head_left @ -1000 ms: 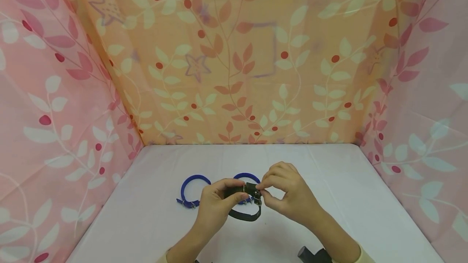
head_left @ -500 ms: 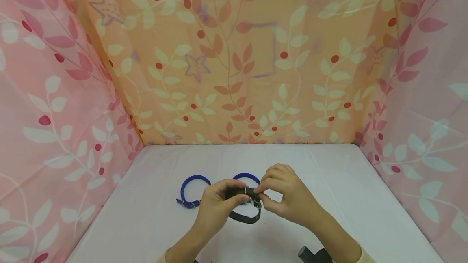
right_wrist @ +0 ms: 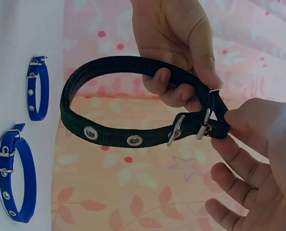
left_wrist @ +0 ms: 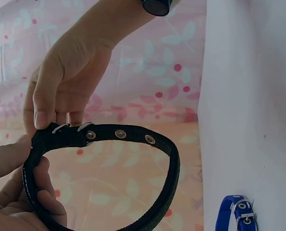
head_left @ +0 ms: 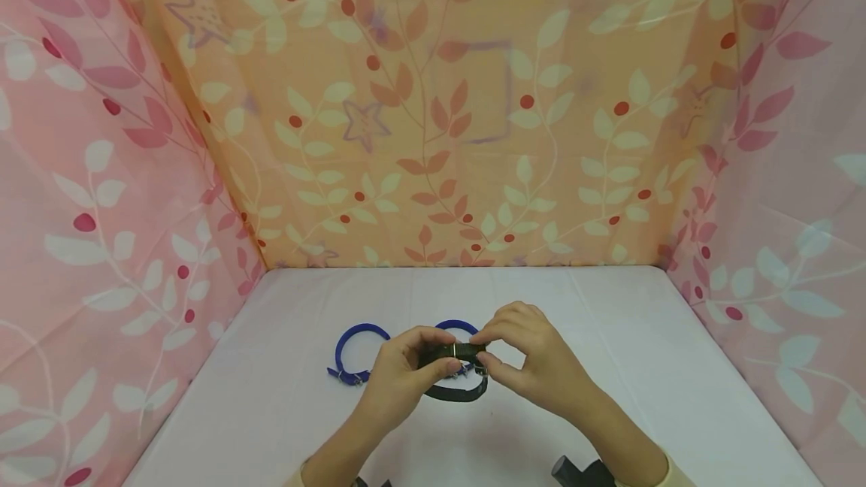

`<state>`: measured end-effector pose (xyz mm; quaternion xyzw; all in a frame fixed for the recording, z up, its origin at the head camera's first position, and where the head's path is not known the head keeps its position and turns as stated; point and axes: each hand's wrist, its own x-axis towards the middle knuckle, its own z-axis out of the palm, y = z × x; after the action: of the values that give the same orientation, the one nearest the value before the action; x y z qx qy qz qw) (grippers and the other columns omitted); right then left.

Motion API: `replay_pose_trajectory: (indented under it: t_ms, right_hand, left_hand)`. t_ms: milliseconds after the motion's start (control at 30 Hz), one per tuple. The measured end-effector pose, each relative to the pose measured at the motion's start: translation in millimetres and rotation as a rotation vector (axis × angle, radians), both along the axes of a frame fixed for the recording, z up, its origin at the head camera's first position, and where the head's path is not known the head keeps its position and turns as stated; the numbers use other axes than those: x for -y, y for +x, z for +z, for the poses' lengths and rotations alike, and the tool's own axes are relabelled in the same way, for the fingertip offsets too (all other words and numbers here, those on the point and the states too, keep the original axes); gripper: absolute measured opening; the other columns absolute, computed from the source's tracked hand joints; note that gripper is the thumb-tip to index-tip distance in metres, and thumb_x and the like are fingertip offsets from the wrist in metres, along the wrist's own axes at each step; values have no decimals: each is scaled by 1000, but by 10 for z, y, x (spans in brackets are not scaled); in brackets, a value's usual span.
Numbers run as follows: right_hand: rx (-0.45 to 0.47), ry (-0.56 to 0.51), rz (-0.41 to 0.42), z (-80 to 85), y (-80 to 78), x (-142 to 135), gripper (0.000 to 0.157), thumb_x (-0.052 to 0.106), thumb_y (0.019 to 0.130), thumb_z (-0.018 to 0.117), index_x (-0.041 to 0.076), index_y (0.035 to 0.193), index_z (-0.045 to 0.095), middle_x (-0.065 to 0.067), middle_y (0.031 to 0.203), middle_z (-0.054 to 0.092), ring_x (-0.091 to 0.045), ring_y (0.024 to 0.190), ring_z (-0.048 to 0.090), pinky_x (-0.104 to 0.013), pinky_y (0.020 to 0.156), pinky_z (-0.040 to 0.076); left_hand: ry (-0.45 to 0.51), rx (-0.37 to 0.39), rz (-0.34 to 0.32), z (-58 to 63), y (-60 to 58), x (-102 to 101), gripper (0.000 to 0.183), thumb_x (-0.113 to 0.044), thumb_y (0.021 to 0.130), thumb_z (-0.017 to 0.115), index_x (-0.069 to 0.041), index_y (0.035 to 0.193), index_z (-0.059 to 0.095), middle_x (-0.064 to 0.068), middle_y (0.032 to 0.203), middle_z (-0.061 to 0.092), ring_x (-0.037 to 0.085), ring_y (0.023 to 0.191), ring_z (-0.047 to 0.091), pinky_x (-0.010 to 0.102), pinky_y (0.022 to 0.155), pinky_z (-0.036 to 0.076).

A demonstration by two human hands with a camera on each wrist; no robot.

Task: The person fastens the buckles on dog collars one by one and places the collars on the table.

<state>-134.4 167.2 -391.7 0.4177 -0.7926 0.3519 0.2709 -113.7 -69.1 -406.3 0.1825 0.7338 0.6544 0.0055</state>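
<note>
Both hands hold a black pet collar [right_wrist: 109, 137] up over the table, its strap set with metal eyelets and a metal buckle [right_wrist: 204, 127]. My left hand [head_left: 399, 367] grips the strap at the left, thumb in front and fingers curled inside the loop. At the buckle end, my right hand [head_left: 537, 359] pinches the folded strap between thumb and index finger, while its other fingers stay off the collar. In the left wrist view, a metal strap ring [left_wrist: 85, 127] sits close to the buckle. The fingers partly cover the strap where the two hands meet.
On the white table [head_left: 304, 307] lie two blue collars, one at the left [head_left: 348, 378] and one behind the black collar [head_left: 456, 324]. A dark device [head_left: 575, 472] shows at the right forearm. Floral curtains [head_left: 433, 171] enclose the table at the back and sides.
My right thumb and index finger have shifted on the strap near the buckle, the fingertip dipping, then rising. The collar's lower loop has tilted up slightly. My left hand keeps its grip.
</note>
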Motion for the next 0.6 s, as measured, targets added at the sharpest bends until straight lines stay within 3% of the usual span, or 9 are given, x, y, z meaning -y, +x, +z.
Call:
replay_pose_trajectory:
  t_ms: [400, 600]
  right_hand:
    - [81, -41, 9, -22, -4, 24, 23, 19, 86, 84, 25, 105, 73, 19, 99, 68, -7, 103, 59, -29, 95, 44]
    - [111, -54, 44, -53, 12, 48, 22, 21, 88, 83, 27, 107, 72, 18, 102, 68, -7, 105, 59, -28, 93, 48]
  left_hand:
    - [37, -5, -2, 5, 20, 8, 28, -19, 86, 84, -14, 111, 72, 8, 106, 71, 24, 96, 69, 29, 87, 60]
    - [71, -36, -47, -9, 29, -7, 29, -16, 87, 83, -9, 113, 71, 13, 109, 71, 24, 97, 70, 30, 87, 60]
